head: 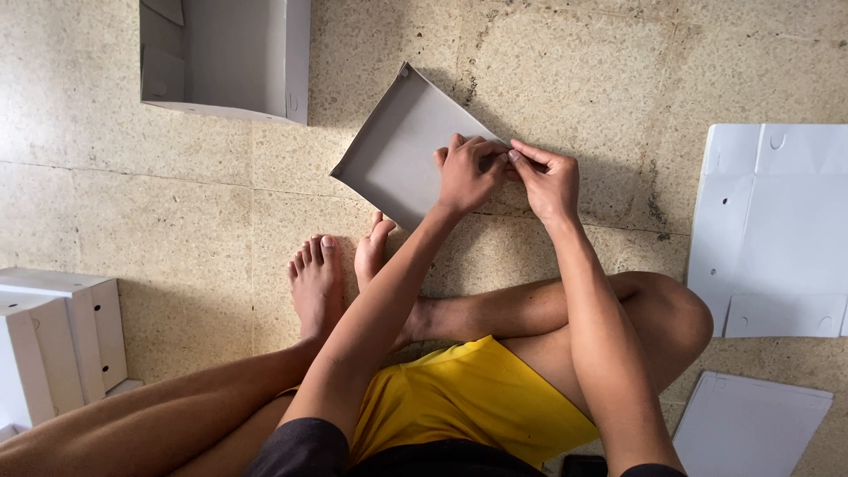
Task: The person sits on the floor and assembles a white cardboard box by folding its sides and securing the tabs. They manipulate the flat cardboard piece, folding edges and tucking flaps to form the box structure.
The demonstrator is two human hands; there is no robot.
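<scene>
Cardboard panel lies tilted on the floor directly ahead of your hands, its long axis running up-left from them, with your left hand and right hand both pinched closed on its near-right edge.

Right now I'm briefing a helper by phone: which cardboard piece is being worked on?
On the speckled floor, find the grey sheet beyond the bare feet. Left hand and right hand pinch its edge. Unlike the flat white sheets at right, it is tilted up.
</scene>
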